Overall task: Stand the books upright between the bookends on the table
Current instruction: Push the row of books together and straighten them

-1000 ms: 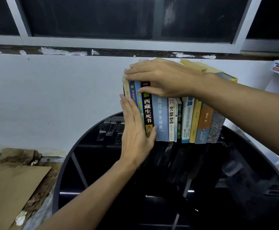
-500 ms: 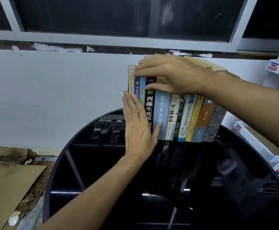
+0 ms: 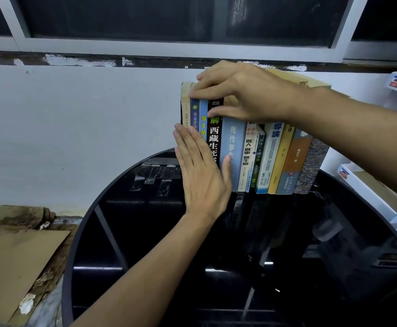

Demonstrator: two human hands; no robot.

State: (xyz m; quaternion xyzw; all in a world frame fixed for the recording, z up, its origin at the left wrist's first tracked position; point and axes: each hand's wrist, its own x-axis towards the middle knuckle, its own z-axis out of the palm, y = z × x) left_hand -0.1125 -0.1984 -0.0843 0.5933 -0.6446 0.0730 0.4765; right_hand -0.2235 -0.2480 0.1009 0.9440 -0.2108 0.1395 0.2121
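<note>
books (image 3: 251, 149) stood in one row, spines toward me, at the far edge of a round black table (image 3: 122, 232), close against a pale wall (image 3: 74, 114). the row ran left to right, and each book's long axis ran up and down. those at the left end looked straight. those toward the right end looked tilted, tops farther right than their feet, though the wide lens may have added to that.

the left hand (image 3: 202, 175) lay flat and open, fingers straight and pointing up, pressed against the spines at the left end. the right hand (image 3: 247, 95) reached in from the right over the row. its fingers curled over the top edges of the left-end books and its thumb lay across the front of their spines, gripping them.

so the row lay just beyond the left palm, touching it, and directly beneath the right hand. the left hand was the nearer one to the row's left end. i judged the coming move turned on pressing the row sideways, toward the right, to take out the lean.

i could not make out the bookends. a dark edge showed at the row's left end, but i could not tell what it was.
</note>
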